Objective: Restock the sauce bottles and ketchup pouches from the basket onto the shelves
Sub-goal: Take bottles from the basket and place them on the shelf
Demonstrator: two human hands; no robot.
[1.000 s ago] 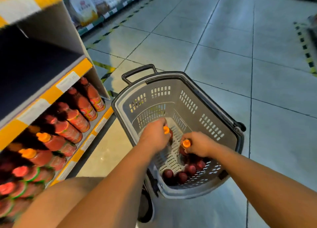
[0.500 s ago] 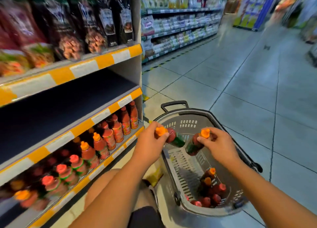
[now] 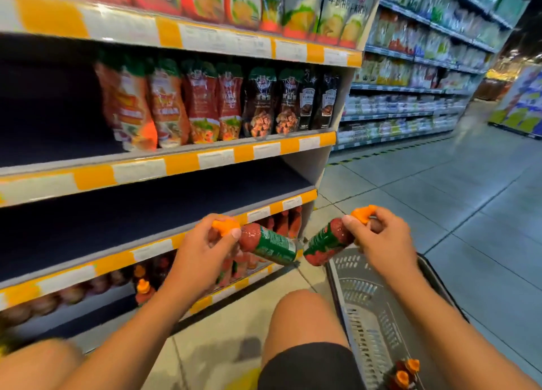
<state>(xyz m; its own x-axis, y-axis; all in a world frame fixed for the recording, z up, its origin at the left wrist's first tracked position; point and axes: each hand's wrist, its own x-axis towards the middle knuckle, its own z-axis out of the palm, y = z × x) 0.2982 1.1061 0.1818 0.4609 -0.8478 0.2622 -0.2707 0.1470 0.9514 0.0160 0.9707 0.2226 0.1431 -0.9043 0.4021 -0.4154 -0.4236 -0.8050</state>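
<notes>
Each of the two hands grips one sauce bottle by its neck, in the air in front of the shelves. The left hand (image 3: 202, 252) holds the left bottle (image 3: 268, 243); the right hand (image 3: 381, 237) holds the right bottle (image 3: 328, 244). Both are red with green labels and orange caps, bases tilted toward each other, nearly touching. The grey basket (image 3: 363, 296) on the floor holds more orange-capped bottles (image 3: 403, 373) at its near end.

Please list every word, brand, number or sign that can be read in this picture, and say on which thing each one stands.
"HEINZ": on the dark pouch on the middle shelf, small but readable.
Chinese characters on the top-shelf pouches: too blurred to read.
Green bottle labels: print unreadable.
White shelf price tags: unreadable.
</notes>
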